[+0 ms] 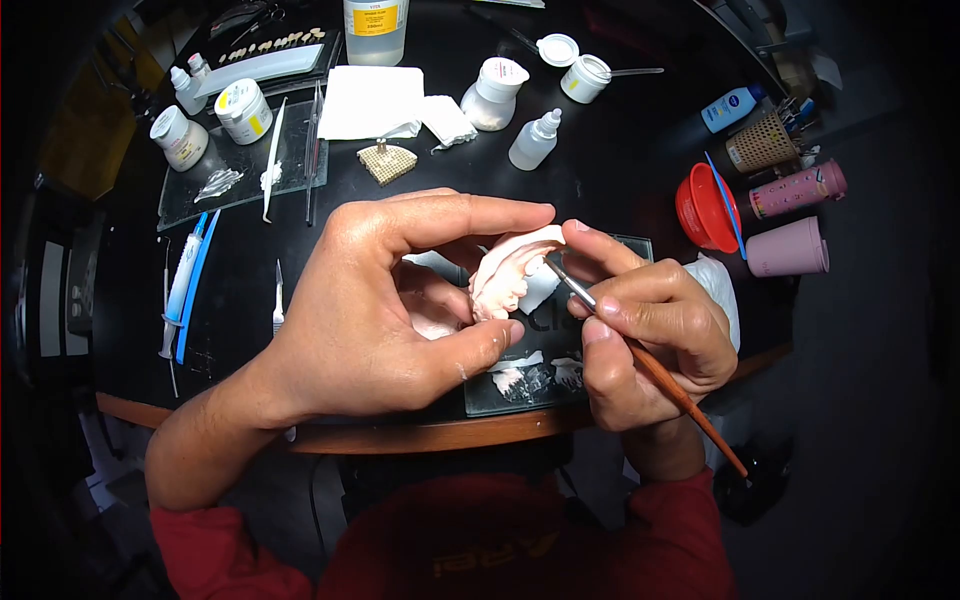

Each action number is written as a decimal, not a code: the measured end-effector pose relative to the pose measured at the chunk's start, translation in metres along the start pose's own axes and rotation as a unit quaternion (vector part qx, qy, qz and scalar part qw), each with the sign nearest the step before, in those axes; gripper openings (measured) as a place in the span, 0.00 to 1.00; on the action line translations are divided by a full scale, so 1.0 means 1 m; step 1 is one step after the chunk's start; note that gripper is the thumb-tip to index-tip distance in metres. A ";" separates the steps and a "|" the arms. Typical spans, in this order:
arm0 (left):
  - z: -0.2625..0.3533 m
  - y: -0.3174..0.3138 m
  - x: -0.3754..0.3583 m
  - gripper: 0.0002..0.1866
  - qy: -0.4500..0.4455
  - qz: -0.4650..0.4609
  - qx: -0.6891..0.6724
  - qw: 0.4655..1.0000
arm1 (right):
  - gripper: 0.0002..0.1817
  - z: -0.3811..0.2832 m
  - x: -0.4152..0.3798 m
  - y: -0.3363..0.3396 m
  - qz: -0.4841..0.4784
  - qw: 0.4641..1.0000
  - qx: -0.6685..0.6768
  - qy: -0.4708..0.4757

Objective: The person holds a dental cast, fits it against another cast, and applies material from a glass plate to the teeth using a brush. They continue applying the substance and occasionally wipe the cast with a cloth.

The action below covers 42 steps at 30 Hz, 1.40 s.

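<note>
My left hand (385, 290) grips a pale pink dental model (498, 272), thumb at its lower edge and fingers along the top and behind. Pinched in my right hand (655, 335) is a fine paintbrush (680, 394) with a brown wooden handle and metal ferrule. Its tip points up and left, right at the inner side of the model. My right index finger is close to the model's upper right end. Below the hands, a dark glass slab (520, 403) carries smears of whitish material (510, 380).
Behind the hands stand a dropper bottle (534, 140), a powder jar (495, 94), white tissues (371, 102) and a honeycomb tray (387, 163). To the left are another glass slab (185, 208) with jars and a syringe (182, 284). A red bowl (700, 207) and pink cup (785, 248) stand right.
</note>
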<state>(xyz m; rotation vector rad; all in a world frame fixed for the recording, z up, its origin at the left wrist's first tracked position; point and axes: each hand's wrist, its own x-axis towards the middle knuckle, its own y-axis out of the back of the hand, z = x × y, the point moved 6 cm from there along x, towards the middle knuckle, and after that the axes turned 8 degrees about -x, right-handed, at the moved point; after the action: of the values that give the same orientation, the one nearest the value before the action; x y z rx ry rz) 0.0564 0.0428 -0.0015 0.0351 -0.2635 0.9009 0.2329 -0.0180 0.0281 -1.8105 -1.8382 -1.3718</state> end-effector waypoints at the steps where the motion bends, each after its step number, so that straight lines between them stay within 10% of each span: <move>1: 0.000 0.000 0.000 0.32 -0.002 0.001 -0.002 1.000 | 0.06 0.000 0.000 0.000 0.001 1.000 0.001 -0.001; 42: 0.003 0.005 -0.003 0.33 0.018 0.003 0.032 0.999 | 0.07 0.003 -0.005 -0.002 -0.022 0.999 0.036 -0.029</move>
<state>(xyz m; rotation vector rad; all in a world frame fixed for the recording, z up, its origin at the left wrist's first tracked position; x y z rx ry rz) 0.0504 0.0429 0.0003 0.0768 -0.2014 0.9149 0.2331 -0.0190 0.0221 -1.8030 -1.9419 -1.2617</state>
